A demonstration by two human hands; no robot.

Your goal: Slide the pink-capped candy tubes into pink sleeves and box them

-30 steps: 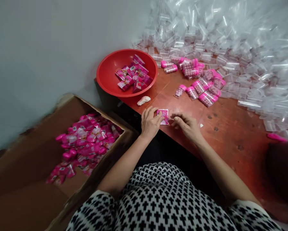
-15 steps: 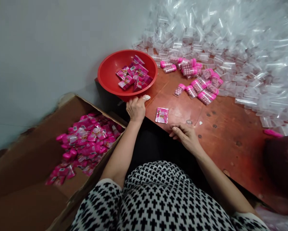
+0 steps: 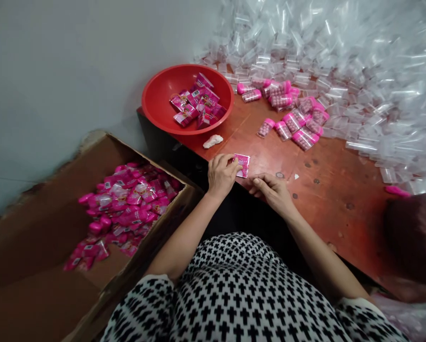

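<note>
My left hand (image 3: 222, 175) has its thumb and fingertips closed on the left side of a small flat pink sachet (image 3: 244, 166), which lies near the front edge of the table. Just right of the sachet, my right hand (image 3: 272, 194) rests at the table edge with its fingers curled and thumb against them. Whatever is in that pinch, if anything, stays hidden. A crumpled white wad (image 3: 213, 141) lies beyond my left hand, below a red bowl (image 3: 156, 102) holding several pink sachets (image 3: 198, 102).
Pink-capped tubes of small pink balls (image 3: 294, 121) lie on the reddish table (image 3: 326, 204). Behind them spreads a large heap of clear empty tubes (image 3: 341, 61). At left, a cardboard box (image 3: 27, 247) contains many pink packages (image 3: 127, 199). A dark rounded object (image 3: 415, 237) stands at right.
My left hand has let go of the white wad by the bowl and moved right, onto the sachet. My right hand has stayed nearly in place. The view has shifted slightly.
</note>
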